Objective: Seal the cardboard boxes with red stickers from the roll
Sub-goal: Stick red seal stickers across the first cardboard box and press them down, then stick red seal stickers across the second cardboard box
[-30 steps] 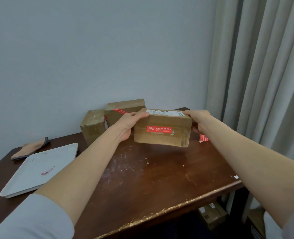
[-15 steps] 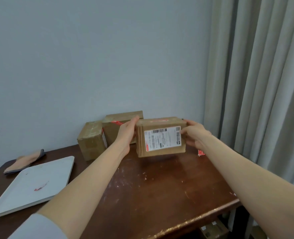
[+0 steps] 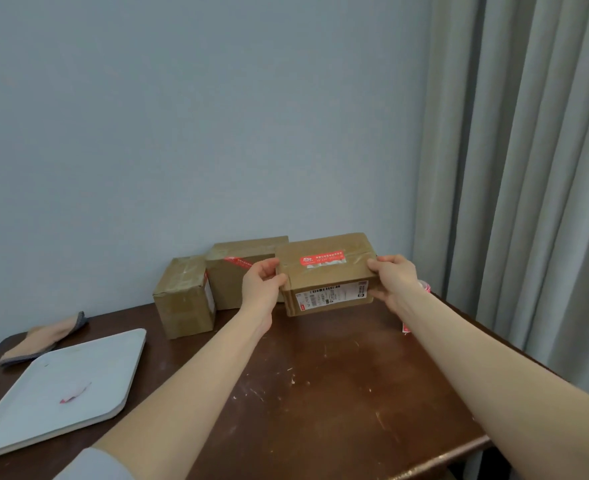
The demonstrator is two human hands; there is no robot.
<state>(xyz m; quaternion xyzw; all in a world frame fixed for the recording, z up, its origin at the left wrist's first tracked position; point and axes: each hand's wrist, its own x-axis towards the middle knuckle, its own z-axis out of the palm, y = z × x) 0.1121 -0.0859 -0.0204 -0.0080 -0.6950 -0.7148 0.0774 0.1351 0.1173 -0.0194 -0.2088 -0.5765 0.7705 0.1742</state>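
Both hands, the left hand (image 3: 263,289) and right hand (image 3: 395,284), are clasping the stiff, seemingly light cardboard box (image 3: 326,273) by its ends, fingers closed around them.

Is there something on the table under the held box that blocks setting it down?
Nothing visible does. Both hands, left hand and right hand, hold the box over bare table. Two other boxes stand behind, to its left.

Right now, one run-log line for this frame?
left hand: holds box | right hand: holds box | red sticker: on top | table: box above
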